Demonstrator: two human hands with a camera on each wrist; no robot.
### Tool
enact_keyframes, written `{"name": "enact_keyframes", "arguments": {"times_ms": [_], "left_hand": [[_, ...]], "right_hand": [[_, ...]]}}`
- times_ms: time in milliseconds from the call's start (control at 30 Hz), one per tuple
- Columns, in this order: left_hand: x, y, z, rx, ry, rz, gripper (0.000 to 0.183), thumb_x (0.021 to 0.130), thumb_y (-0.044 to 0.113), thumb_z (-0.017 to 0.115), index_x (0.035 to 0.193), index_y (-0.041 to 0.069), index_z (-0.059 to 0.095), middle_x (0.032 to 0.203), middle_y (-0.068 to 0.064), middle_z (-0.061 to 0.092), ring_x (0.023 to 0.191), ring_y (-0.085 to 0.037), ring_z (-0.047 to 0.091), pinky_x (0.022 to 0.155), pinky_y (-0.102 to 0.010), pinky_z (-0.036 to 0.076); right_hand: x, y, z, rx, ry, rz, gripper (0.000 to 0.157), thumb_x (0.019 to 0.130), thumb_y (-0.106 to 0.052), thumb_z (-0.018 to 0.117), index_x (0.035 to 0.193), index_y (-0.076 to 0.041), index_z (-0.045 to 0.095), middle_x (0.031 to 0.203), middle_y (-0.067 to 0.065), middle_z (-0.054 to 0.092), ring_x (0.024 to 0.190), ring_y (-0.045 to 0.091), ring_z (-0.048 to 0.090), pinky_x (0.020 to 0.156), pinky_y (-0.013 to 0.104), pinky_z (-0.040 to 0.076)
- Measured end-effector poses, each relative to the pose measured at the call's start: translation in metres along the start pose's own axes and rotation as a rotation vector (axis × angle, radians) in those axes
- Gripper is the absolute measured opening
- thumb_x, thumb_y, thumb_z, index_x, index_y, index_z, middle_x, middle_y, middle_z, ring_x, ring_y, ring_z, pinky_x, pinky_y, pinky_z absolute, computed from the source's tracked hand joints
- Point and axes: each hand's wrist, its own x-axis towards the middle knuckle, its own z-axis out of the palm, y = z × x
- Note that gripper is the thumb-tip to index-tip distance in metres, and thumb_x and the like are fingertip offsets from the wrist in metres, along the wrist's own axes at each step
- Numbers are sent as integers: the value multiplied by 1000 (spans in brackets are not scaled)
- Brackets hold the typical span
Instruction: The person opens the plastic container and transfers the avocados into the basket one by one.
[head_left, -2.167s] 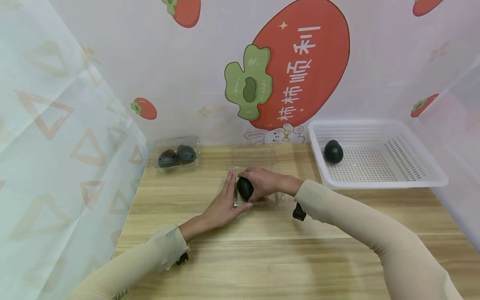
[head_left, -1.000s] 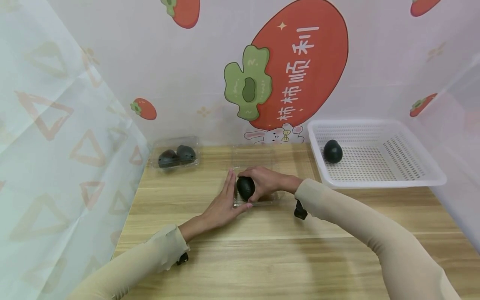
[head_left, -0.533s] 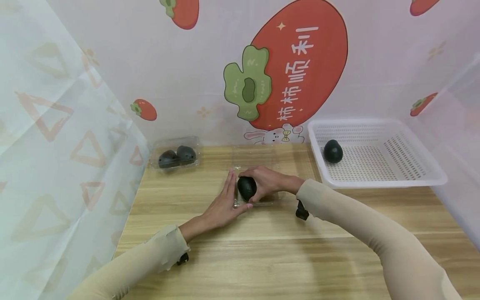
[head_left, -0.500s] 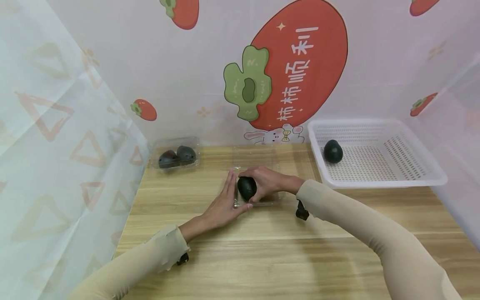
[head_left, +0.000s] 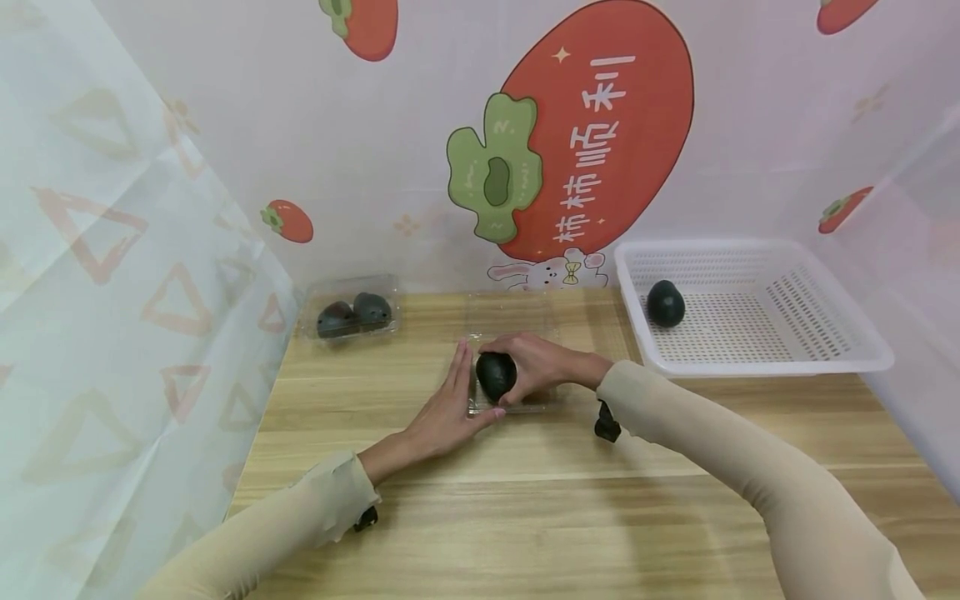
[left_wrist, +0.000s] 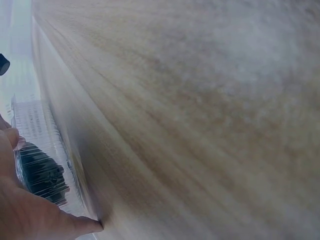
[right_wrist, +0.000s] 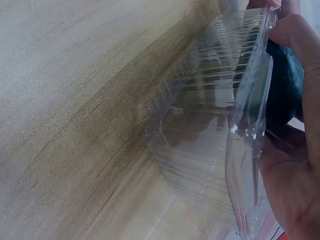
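Note:
A dark green avocado (head_left: 495, 377) is gripped by my right hand (head_left: 531, 364), thumb at its front and fingers behind. It sits in the left part of a clear plastic clamshell box (head_left: 534, 407), whose lid (head_left: 508, 313) is folded back. My left hand (head_left: 442, 417) has its fingers straight along the box's left side, with the thumb stretched along the front edge. In the right wrist view, the ribbed box wall (right_wrist: 195, 135) stands on the wood beside my right hand (right_wrist: 295, 180). The left wrist view shows the avocado (left_wrist: 42, 172) through clear plastic, beside my left thumb.
A white perforated basket (head_left: 757, 367) at the back right holds another avocado (head_left: 665, 303). At the back left, a clear plastic box (head_left: 352, 287) contains two dark avocados (head_left: 354, 314). Printed sheets (head_left: 360, 150) line the back and sides of the wooden table (head_left: 487, 525).
My right hand and the avocado have shifted slightly right inside the box, and more of the avocado's face shows. The left hand stays in place.

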Motion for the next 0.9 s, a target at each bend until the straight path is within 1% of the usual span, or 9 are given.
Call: {"name": "enact_keyframes", "arguments": {"times_ms": [233,367,500,767,900], "left_hand": [[1,0,1,5,-20,-9,115,100,61,64,169,5,-9,177,-3,-20,162,-30,14,124,-51,33],[1,0,1,-2,-24,-18,115,100,62,64,169,6,-9,178,-7,-17,162,-29,14,125,-51,32],[1,0,1,-4,-31,-32,116,100,64,63,169,9,-11,178,-6,-18,162,-28,12,125,-51,31],[1,1,0,-8,-29,-34,114,100,62,64,169,7,-9,178,-9,-15,162,-28,10,126,-50,30],[1,2,0,-13,-32,-35,114,101,60,64,169,5,-8,178,-10,-16,162,-29,10,126,-51,29]], "right_hand": [[-3,2,0,1,17,-17,89,75,-36,93,147,3,58,137,13,69,117,21,66,98,36,57],[-6,1,-3,23,21,-4,89,75,-35,93,147,3,58,137,14,69,115,20,67,96,34,58],[-7,-2,-8,25,18,6,89,75,-35,93,147,3,58,138,14,68,113,18,67,94,33,58],[-10,-7,-16,13,11,3,89,76,-35,92,148,3,57,141,14,66,117,20,66,97,34,57],[-14,-9,-24,16,15,-2,89,77,-34,92,149,4,56,143,16,65,120,22,66,100,38,57]]}}
